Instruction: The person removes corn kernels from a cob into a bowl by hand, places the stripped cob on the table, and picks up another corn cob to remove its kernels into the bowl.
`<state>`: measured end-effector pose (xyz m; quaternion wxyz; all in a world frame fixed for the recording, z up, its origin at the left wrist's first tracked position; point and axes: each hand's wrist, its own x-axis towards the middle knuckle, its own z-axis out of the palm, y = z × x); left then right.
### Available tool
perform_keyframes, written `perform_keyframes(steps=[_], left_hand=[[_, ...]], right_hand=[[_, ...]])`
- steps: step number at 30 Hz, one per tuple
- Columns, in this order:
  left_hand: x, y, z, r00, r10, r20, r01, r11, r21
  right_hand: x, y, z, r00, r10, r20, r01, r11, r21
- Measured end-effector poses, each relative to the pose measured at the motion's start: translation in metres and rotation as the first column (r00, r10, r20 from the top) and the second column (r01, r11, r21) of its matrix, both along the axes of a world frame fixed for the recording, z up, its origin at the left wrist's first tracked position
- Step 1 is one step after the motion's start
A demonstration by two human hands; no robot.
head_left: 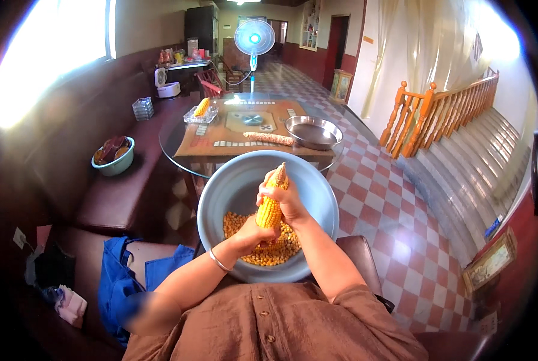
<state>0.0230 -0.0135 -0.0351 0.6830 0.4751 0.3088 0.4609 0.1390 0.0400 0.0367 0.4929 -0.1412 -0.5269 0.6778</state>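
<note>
Over a wide blue-grey basin (212, 207), both my hands hold one ear of yellow corn (270, 212), tip pointing up and away. My left hand (252, 236), with a bangle at the wrist, is wrapped round its lower end. Higher up, my right hand (290, 201) has its fingers closed round the ear below the bare, brownish tip. Loose corn kernels (263, 257) cover the bottom of the basin beneath my hands. The undersides of the fingers are partly hidden by the ear.
A glass-topped table beyond the basin bears a bare corncob (269, 139), a round metal pan (314, 132) and a glass tray (191, 115) with another ear of corn (202, 107). A fan (254, 37) stands behind. Left, a green bowl (116, 163) sits on the bench; right, stairs rise beside a wooden railing (428, 120).
</note>
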Motion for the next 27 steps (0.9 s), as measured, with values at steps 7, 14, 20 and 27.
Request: perform_keyframes(steps=[7, 14, 20, 27], left_hand=[[0.001, -0.015, 0.01, 0.961, -0.234, 0.148, 0.244, 0.969, -0.048], [0.007, -0.006, 0.015, 0.997, 0.081, 0.003, -0.081, 0.995, -0.052], [0.017, 0.011, -0.004, 0.795, 0.568, -0.212, -0.49, 0.808, 0.327], [-0.004, -0.009, 0.021, 0.914, 0.015, 0.406, -0.004, 1.0, -0.029]], right_hand=[[0.007, 0.001, -0.003, 0.906, 0.394, -0.155, -0.406, 0.912, -0.051], [-0.005, 0.008, -0.012, 0.996, -0.091, 0.004, 0.091, 0.996, 0.02], [-0.017, 0.011, -0.023, 0.935, -0.354, 0.01, 0.35, 0.928, 0.131], [-0.01, 0.004, -0.027, 0.95, -0.237, 0.201, 0.211, 0.967, 0.142]])
